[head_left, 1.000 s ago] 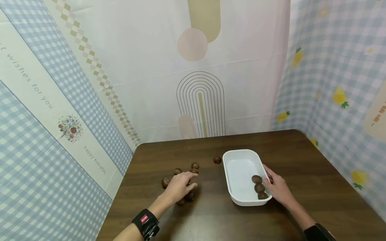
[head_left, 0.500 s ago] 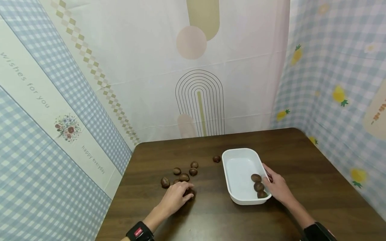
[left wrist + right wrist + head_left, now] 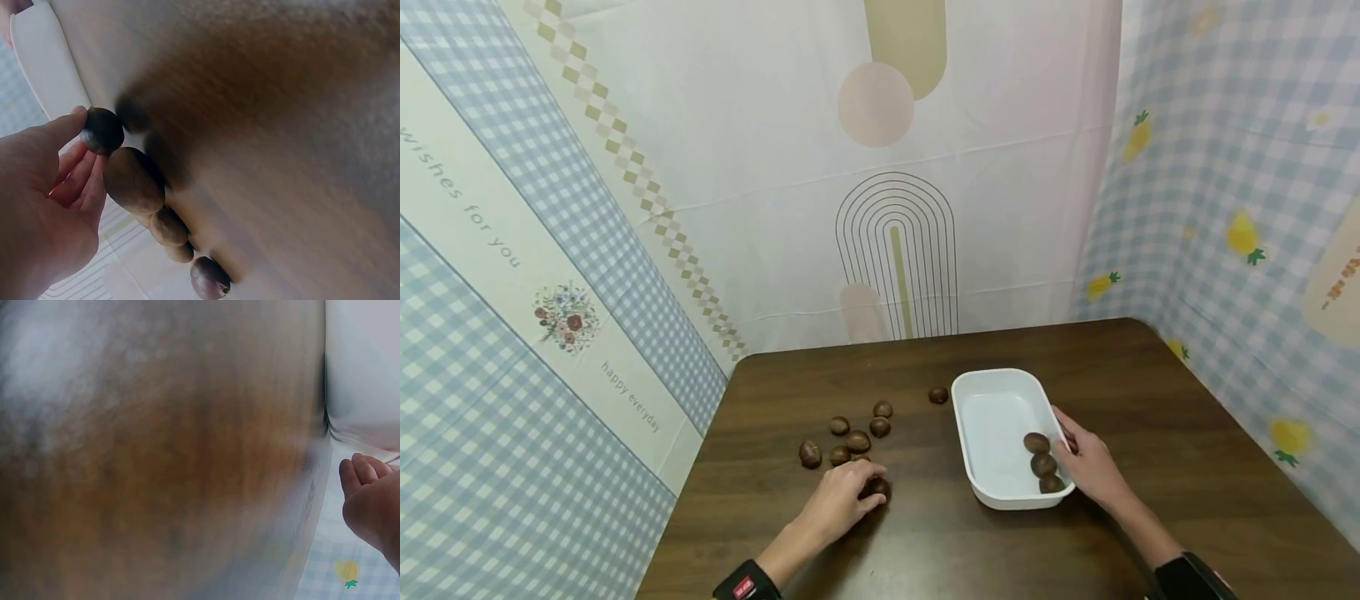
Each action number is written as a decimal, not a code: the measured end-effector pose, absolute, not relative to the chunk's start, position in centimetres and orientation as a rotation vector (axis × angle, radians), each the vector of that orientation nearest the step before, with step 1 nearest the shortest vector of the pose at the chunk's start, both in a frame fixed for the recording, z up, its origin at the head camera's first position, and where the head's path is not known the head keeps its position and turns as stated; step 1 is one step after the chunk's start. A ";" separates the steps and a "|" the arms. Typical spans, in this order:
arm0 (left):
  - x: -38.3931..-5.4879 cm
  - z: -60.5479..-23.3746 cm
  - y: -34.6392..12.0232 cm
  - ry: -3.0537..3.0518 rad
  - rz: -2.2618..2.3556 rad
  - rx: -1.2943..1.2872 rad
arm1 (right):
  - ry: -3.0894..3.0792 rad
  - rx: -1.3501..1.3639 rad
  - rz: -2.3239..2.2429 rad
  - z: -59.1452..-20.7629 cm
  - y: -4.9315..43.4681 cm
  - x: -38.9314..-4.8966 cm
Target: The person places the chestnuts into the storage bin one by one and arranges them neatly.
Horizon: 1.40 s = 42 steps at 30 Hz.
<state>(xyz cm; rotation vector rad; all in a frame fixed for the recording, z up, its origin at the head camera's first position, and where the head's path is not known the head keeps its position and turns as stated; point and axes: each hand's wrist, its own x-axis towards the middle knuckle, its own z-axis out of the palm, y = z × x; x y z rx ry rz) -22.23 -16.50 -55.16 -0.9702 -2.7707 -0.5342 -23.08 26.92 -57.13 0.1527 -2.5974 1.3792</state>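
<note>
1. Chestnuts, brown, smooth and rounded [image 3: 858, 442], are lying in a loose group on the dark brown, wood-grained counter [image 3: 940, 542], and one lone brown chestnut [image 3: 937, 395] is sitting just beside the left edge of a white rectangular tray with rounded corners [image 3: 996, 433].
2. The left hand [image 3: 838, 497] is pinching a dark, glossy, round chestnut [image 3: 879, 487] at the near side of that group; its grip is standing only as wide as the nut, thumb against one side. Whether this nut is touching the counter, I cannot tell.
3. The right hand [image 3: 1092, 471] is holding the tray by its right wall, thumb at the rim, its grip closed down to that edge.
4. Gathering is looking less than half done: three brown chestnuts [image 3: 1042, 464] are resting inside the tray, near its right side, while the group, the lone one and the pinched one are remaining outside.
</note>
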 end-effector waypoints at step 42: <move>-29.0 -49.1 -7.6 -2.688 -0.494 -1.040 | -2.589 0.162 1.388 -57.5 27.1 -23.2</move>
